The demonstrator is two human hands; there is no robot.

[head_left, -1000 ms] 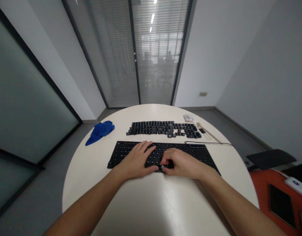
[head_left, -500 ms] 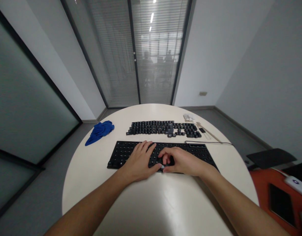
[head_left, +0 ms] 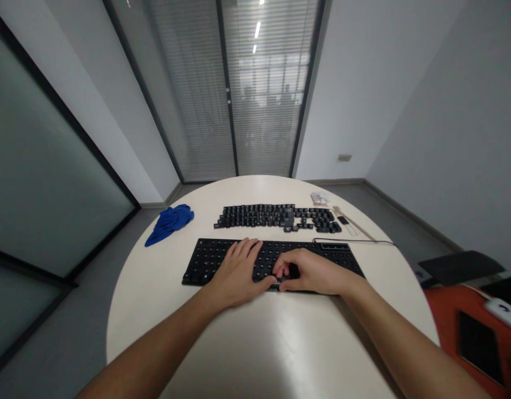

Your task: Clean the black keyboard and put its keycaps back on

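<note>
A black keyboard (head_left: 222, 252) lies across the table, most of its keycaps off and its key posts bare. My left hand (head_left: 239, 274) rests flat on its middle, fingers stretched out and thumb toward the front edge. Just right of that thumb, my right hand (head_left: 307, 271) is curled, with thumb and fingers pinched at a small dark keycap (head_left: 277, 282) on the bottom row. The fingers partly hide this keycap. Beyond the keyboard, removed black keycaps (head_left: 255, 215) stand in rows laid out like a keyboard.
A crumpled blue cloth (head_left: 170, 223) lies at the left of the round white table (head_left: 156, 310). At the back right are a small clear bag (head_left: 320, 198), a thin stick (head_left: 355, 224) and a wire tool with a black handle (head_left: 342, 220). The keyboard's cable (head_left: 363, 241) runs off the right edge.
My right hand has shifted slightly right, its curled fingers lower over the bottom row. My left hand stays almost where it was.
</note>
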